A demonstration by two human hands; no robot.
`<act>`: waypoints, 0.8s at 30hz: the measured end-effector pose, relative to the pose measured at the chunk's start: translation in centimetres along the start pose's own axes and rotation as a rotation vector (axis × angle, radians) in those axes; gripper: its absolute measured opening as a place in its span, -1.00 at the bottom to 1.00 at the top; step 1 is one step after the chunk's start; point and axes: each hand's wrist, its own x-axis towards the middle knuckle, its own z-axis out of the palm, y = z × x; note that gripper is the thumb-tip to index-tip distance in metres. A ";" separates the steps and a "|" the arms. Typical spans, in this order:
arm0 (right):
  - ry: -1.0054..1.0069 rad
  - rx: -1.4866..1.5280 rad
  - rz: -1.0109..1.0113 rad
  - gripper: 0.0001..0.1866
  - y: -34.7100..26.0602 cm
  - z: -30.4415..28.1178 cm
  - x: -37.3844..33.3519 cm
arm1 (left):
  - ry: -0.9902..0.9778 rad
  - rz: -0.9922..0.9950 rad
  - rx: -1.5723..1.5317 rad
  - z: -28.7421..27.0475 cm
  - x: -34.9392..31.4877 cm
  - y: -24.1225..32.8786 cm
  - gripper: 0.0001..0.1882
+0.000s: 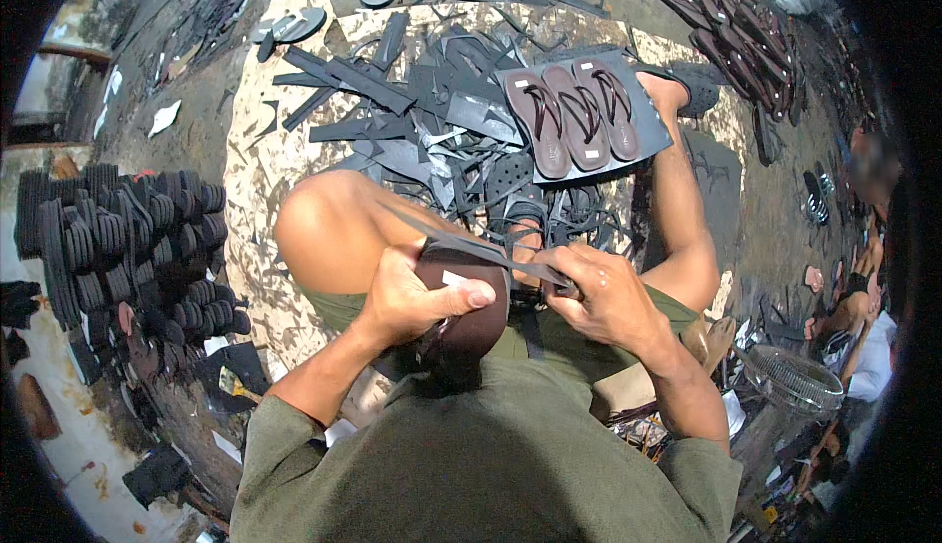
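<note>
My left hand (407, 298) is closed around a dark brown sandal (461, 303), its thumb pressed on the footbed beside a small white label. A long, thin grey strip of rubber (432, 227) runs along the sandal's far edge and sticks out to the upper left. My right hand (603, 293) is closed on what looks like a knife (535, 270), its flat grey blade lying against the sandal's right edge. The fingers cover most of its handle. The sandal's strap is mostly hidden under my left hand.
Three finished-looking brown thong sandals (584, 121) lie on a grey sheet ahead. Dark rubber offcuts (392, 102) heap beyond my knees. Stacked black soles (128, 249) stand at left, a sandal pile (741, 43) at far right. A wire-caged fan (795, 378) and another person (868, 258) are at right.
</note>
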 end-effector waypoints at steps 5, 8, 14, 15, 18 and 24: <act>-0.147 -0.140 -0.005 -0.63 -1.1 -2.0 0.4 | -0.132 -0.001 0.001 0.7 -0.3 -1.2 -0.60; -0.257 -0.103 -0.122 -0.65 -2.3 -4.1 1.6 | -0.181 0.081 0.185 1.0 0.2 -0.6 -0.64; -0.345 -0.094 -0.154 -0.67 -2.3 -4.4 3.3 | -0.275 0.096 0.449 1.6 1.0 0.6 -0.56; -0.332 -0.074 -0.177 -0.68 -2.2 -4.3 3.6 | -0.278 0.065 0.417 1.8 0.9 0.5 -0.57; -0.300 -0.014 -0.233 -0.71 -2.0 -3.7 4.4 | -0.313 -0.003 0.319 2.2 1.0 0.7 -0.60; -0.349 0.031 -0.246 -0.73 -1.9 -2.9 5.6 | -0.326 -0.062 0.238 2.7 1.1 0.6 -0.59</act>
